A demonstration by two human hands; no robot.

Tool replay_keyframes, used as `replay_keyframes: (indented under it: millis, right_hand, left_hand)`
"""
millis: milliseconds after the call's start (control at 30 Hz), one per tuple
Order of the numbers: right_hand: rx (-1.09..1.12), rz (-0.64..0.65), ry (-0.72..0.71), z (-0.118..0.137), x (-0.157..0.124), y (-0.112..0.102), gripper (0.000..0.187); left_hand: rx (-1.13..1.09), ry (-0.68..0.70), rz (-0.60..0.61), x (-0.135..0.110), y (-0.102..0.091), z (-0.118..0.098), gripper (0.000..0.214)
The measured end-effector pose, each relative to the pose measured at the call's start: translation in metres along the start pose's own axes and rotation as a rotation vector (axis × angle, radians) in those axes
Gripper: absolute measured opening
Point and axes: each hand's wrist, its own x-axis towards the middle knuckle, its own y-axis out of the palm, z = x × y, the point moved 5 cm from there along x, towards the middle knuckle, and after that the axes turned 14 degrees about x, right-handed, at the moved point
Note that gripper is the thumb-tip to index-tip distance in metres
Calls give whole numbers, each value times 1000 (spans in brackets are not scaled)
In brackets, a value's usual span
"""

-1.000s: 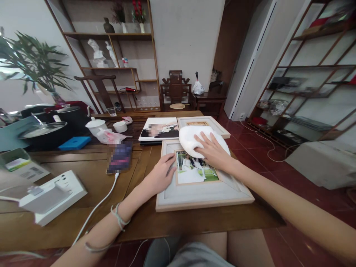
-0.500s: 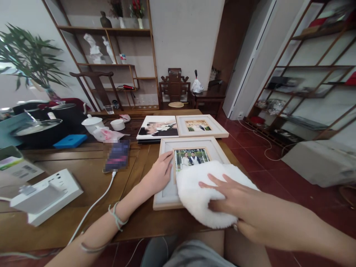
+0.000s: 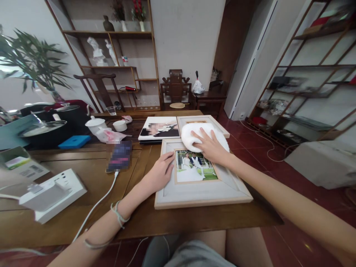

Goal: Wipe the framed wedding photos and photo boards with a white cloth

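Note:
A light wooden picture frame lies flat at the table's front edge, its wide pale mount around a photo of two people outdoors. My left hand holds the frame by its left side, fingers resting on the border. My right hand grips a fluffy white cloth, with fingers spread over its top. The cloth covers the frame's far edge and part of a second framed photo behind it. Beside that one lies a white-edged photo panel, stacked on something dark.
On the left of the wooden table are a charging phone, a white power strip, a blue box, a lidded white cup and a dark pot. A white cable runs across the front left.
My right hand has pushed the white cloth away from me, from the frame's near right part to its far edge, uncovering the photo. My left hand stays on the frame's side.

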Motion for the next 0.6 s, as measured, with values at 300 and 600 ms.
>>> replay_keyframes:
  millis: [300, 600]
  right_hand:
    - [312, 314, -62, 54, -61, -21, 66]
    - [420, 365, -105, 107, -111, -36, 63]
  left_hand:
    - [-21, -7, -43, -1, 3, 0, 40]
    - [-1, 5, -18, -1, 5, -1, 41]
